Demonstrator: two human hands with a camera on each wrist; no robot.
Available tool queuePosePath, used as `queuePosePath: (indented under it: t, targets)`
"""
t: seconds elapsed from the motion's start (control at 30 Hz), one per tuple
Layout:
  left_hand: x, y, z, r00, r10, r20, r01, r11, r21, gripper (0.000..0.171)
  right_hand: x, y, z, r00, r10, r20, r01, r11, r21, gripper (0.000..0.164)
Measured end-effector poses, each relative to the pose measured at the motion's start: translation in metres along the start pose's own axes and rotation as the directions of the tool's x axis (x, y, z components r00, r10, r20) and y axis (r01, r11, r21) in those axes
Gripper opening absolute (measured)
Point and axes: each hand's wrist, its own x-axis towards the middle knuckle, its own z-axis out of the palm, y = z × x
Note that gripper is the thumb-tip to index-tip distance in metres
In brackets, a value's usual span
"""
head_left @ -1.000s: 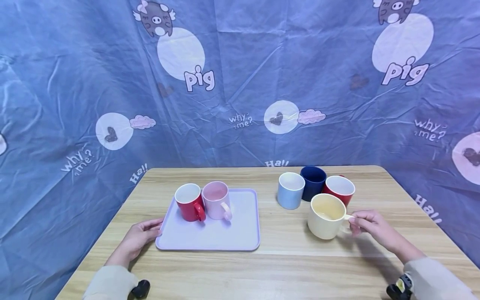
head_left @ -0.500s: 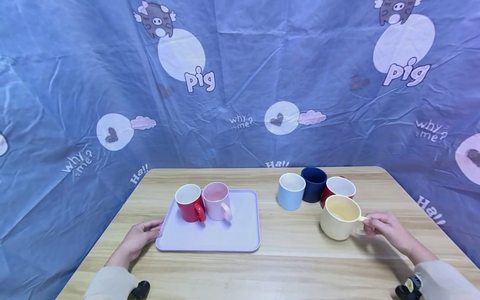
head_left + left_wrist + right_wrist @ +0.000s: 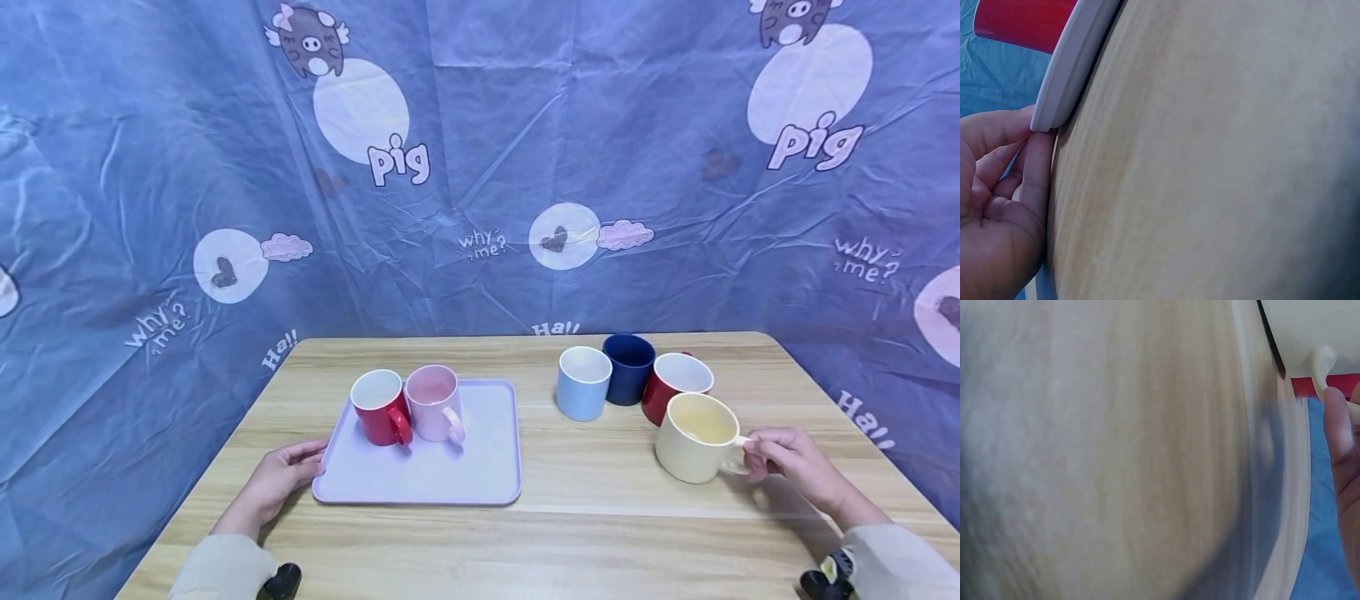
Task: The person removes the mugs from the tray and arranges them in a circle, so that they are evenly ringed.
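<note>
A cream mug (image 3: 697, 440) stands at the right of the table, its handle pinched by my right hand (image 3: 795, 467). In the right wrist view, my thumb lies on the handle (image 3: 1321, 365). My left hand (image 3: 279, 479) holds the left edge of a lilac tray (image 3: 480, 467); the left wrist view has the tray's rim (image 3: 1063, 81) between its digits. On the tray stand a red mug (image 3: 375, 417) with white inside and a pink mug (image 3: 432, 408), side by side, handles toward me.
Behind the cream mug, a second red mug (image 3: 663, 392), a navy mug (image 3: 628, 367) and a light blue mug (image 3: 582, 387) stand close together. The wooden table (image 3: 450, 550) backs onto a blue printed cloth (image 3: 480, 183).
My right hand has moved the cream mug to the right, so it now sits in front of the second red mug. The left hand and the tray stay in place.
</note>
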Motion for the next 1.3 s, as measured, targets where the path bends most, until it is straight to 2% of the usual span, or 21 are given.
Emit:
queuePosePath:
  t: [0.17,0.37,0.87,1.3]
  targets:
    - [0.001,0.001,0.0,1.0,-0.008,-0.006,0.008,1.0,-0.003,0.048,0.0,0.002,-0.003,0.999,-0.023,0.027,0.021,0.997,0.07,0.042]
    - [-0.001,0.001,0.0,1.0,-0.003,0.005,0.003,1.0,-0.001,0.049,-0.002,0.004,-0.005,0.999,-0.036,0.031,0.033,0.995,0.094,0.043]
    - [0.0,0.001,-0.001,1.0,-0.007,0.002,0.007,1.0,0.003,0.049,-0.008,0.007,-0.008,0.999,0.021,-0.025,-0.018,0.994,0.105,0.041]
    - [-0.001,0.002,0.0,1.0,-0.002,0.007,0.002,1.0,0.006,0.05,-0.01,0.01,-0.008,0.998,0.028,-0.062,-0.019,0.99,0.142,0.039]
